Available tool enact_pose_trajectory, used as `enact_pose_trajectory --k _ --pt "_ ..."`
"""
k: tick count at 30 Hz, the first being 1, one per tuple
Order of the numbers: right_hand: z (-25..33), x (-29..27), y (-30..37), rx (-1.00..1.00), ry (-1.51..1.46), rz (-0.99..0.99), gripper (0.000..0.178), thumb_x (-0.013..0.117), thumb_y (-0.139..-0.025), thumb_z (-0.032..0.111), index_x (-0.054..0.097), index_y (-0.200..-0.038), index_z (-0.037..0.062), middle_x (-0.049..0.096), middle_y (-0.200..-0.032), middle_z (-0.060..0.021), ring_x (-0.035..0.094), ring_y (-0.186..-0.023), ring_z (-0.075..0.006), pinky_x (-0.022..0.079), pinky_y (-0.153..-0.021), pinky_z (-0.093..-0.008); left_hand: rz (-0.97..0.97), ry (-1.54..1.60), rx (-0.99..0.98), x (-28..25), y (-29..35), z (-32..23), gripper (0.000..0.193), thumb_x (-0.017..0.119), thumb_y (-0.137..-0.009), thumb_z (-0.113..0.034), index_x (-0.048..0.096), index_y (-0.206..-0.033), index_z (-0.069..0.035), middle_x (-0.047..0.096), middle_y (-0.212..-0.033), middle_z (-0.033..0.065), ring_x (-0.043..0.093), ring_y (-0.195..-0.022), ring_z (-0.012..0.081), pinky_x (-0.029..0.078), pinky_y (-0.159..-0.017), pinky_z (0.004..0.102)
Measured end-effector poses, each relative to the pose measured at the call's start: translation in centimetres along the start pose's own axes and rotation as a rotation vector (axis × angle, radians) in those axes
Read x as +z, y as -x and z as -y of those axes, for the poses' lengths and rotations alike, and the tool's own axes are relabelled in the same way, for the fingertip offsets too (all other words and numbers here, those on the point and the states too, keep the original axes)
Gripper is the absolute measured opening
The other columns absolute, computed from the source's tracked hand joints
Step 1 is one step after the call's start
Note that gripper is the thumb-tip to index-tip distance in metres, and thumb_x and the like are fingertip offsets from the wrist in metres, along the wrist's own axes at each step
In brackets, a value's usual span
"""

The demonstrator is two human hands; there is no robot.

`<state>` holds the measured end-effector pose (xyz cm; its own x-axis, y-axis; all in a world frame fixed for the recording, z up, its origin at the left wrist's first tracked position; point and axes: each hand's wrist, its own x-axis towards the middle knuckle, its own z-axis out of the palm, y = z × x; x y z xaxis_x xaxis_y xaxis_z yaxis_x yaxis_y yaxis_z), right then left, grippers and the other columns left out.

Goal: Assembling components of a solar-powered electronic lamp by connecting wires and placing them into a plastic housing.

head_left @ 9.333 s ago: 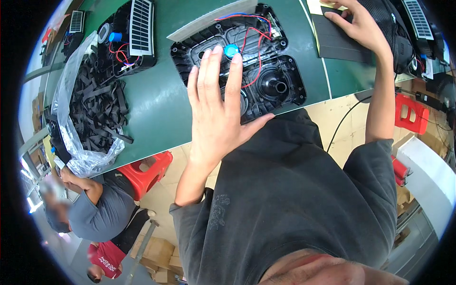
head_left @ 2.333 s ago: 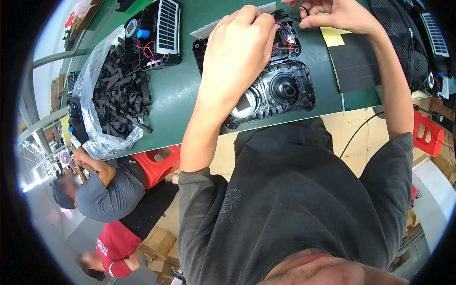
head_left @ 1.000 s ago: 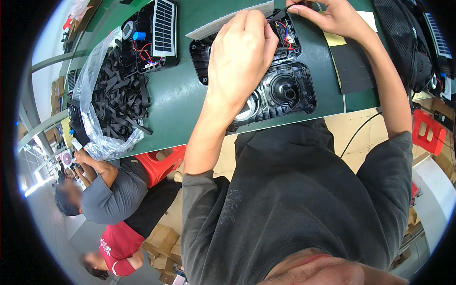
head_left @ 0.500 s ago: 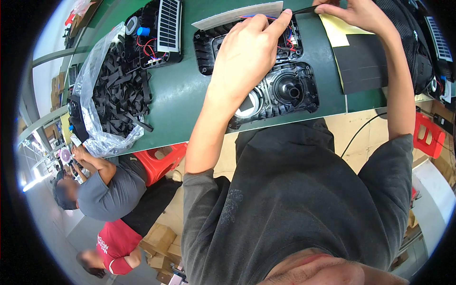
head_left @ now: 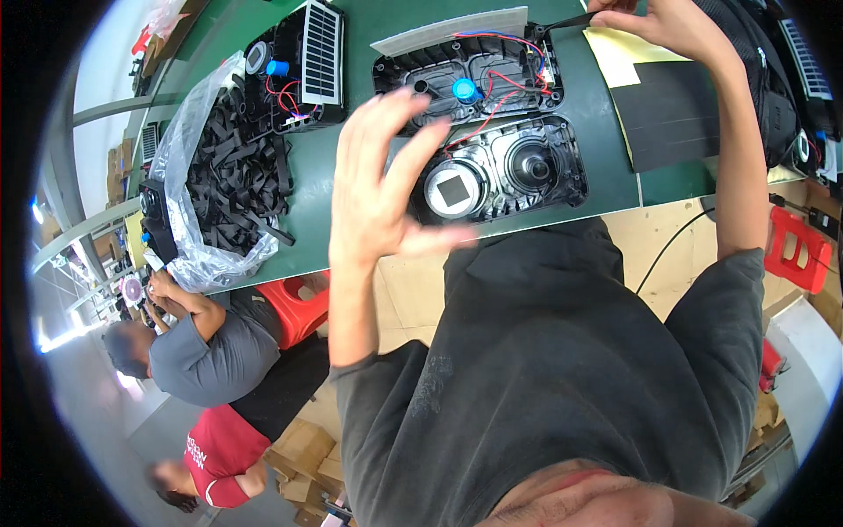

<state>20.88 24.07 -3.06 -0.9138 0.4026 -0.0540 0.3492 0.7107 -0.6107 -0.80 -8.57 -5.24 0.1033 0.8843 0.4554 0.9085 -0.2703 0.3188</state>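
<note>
My left hand [head_left: 373, 189] is raised over the left side of an opened black plastic housing, fingers spread and holding nothing. The lower half [head_left: 575, 180] has a black speaker [head_left: 533, 165] and a white-ringed round part [head_left: 452, 189]. In the upper half [head_left: 413, 66] are a blue round part [head_left: 465, 90] and red and blue wires [head_left: 496, 83]. A pale flat panel [head_left: 452, 32] stands along its far edge. At the far right, my right hand [head_left: 663, 25] pinches a black strap [head_left: 571, 21] that runs to the housing's far right corner.
A clear plastic bag [head_left: 171, 189] of cut black straps [head_left: 233, 167] lies at left, beside another housing with a solar panel [head_left: 322, 57]. Black sheets [head_left: 672, 114] over yellow paper [head_left: 606, 53] and a black bag [head_left: 768, 79] are at right. Two people sit at left near a red stool [head_left: 299, 312].
My left hand has come away from the upper half, moving left and nearer to me with fingers spreading, uncovering the blue part and wires. My right hand stays on the strap.
</note>
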Motion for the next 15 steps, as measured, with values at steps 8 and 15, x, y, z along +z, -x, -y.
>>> enact_pose_trajectory --k 8,15 --pt "-2.7 1.8 1.3 -0.319 0.101 -0.343 0.027 0.068 -0.1 0.024 0.066 -0.113 0.0002 0.066 -0.114 -0.0074 0.062 -0.096 -0.0159 0.048 -0.079 -0.0275 0.032 -0.302 -0.225 2.6 5.5 -3.3 0.075 0.084 -0.064 -0.064 0.061 -0.102 -0.003 0.051 -0.129 0.0186 0.049 -0.125 0.0387 0.035 -0.101 0.0525" --pt "-2.9 1.9 6.5 -0.196 0.018 -0.365 0.028 0.074 -0.095 0.022 0.071 -0.115 0.0015 0.068 -0.119 -0.0075 0.064 -0.103 -0.0204 0.05 -0.086 -0.0318 0.043 -0.285 -0.235 3.6 2.6 -3.1 0.082 0.083 -0.057 -0.075 0.064 -0.095 -0.005 0.052 -0.127 0.021 0.047 -0.121 0.0387 0.027 -0.104 0.0554"
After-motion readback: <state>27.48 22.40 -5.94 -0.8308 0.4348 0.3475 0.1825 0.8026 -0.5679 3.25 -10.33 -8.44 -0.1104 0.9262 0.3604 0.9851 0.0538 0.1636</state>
